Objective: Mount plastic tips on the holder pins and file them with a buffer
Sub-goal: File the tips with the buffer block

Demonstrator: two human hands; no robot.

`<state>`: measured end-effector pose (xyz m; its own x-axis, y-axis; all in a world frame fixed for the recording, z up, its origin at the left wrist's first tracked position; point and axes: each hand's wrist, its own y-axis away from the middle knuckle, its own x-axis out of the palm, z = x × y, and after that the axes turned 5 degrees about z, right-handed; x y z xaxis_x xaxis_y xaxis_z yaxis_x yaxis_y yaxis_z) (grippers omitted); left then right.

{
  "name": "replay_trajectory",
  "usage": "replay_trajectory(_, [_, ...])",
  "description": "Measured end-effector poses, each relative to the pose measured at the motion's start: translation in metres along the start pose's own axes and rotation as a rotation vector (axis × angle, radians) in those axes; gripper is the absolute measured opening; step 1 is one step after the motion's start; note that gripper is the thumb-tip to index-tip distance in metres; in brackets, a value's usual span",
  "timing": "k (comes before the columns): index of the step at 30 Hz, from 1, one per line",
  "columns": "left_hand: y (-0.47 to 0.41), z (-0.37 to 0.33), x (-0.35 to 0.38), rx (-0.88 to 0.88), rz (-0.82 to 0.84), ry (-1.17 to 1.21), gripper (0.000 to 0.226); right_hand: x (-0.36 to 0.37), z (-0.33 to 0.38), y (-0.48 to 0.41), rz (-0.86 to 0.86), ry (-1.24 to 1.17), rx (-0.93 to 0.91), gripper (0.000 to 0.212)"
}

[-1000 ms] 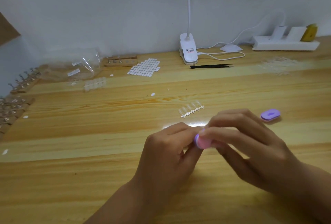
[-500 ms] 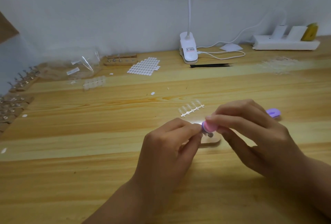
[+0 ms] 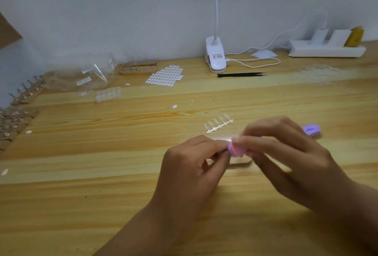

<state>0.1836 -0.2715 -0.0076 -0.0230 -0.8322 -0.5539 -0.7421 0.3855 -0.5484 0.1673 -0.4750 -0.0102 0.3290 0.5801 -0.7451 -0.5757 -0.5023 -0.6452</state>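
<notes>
My right hand pinches a small pink-and-purple buffer between thumb and fingers, low over the wooden table. My left hand meets it from the left, its fingertips curled at the buffer's edge; whatever small thing it pinches there is hidden. Under both hands lies a wooden holder base, partly covered. A strip of clear plastic tips lies just beyond the hands. A second purple buffer rests to the right.
A clip lamp, black tweezers and a sheet of white stickers are at the back. Wooden holders with pins line the left edge. A power strip sits far right, and clear bags back left.
The right hand with the pink buffer has shifted slightly back and forth against the left fingertips. The wooden base under the hands came into sight. The left hand stays put.
</notes>
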Motion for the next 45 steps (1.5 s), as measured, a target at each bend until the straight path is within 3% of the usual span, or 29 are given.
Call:
replay_trajectory(25, [0.000, 0.003, -0.001, -0.135, 0.026, 0.261, 0.017, 0.006, 0.006, 0.001, 0.017, -0.029, -0.015, 0.027])
replay_trajectory(36, [0.000, 0.003, -0.004, -0.343, -0.005, 0.592, 0.007, 0.001, -0.007, 0.003, -0.056, 0.047, 0.217, 0.021])
replay_trajectory(38, [0.001, 0.001, -0.003, -0.336, 0.034, 0.624, 0.014, -0.002, -0.008, 0.002, -0.084, -0.002, 0.261, 0.024])
replay_trajectory(45, [0.000, 0.003, -0.001, -0.194, 0.138, 0.480, 0.014, 0.001, 0.016, 0.002, -0.130, -0.133, 0.050, 0.024])
